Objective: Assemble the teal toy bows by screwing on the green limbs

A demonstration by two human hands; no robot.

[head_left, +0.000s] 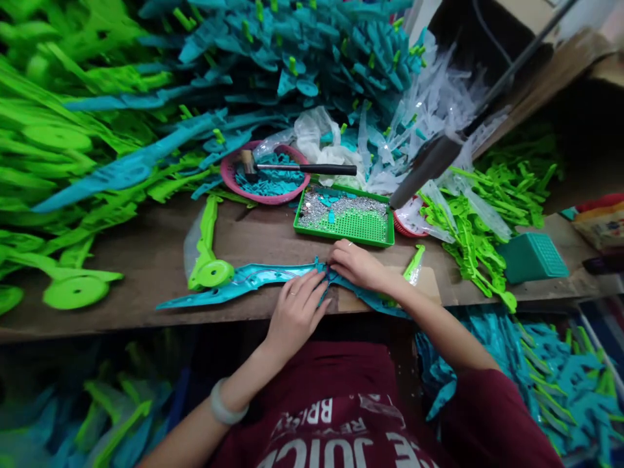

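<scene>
A long blue plastic bow-shaped part lies along the front of the wooden bench, its hollow side facing up. My left hand grips the near edge of its middle, fingers bent over it. Just to the right, my right hand has its fingers pinched at the same middle section; what lies under the fingertips is hidden. A lime green part with a round end touches the blue part on the left. Beyond my hands stands a green tray holding small metal pieces and a few blue bits.
A hammer rests across a pink basket of small blue pieces. Heaps of green parts and blue parts rise behind. A dark tool hangs at right, near a teal basket. The bench ends close to my body.
</scene>
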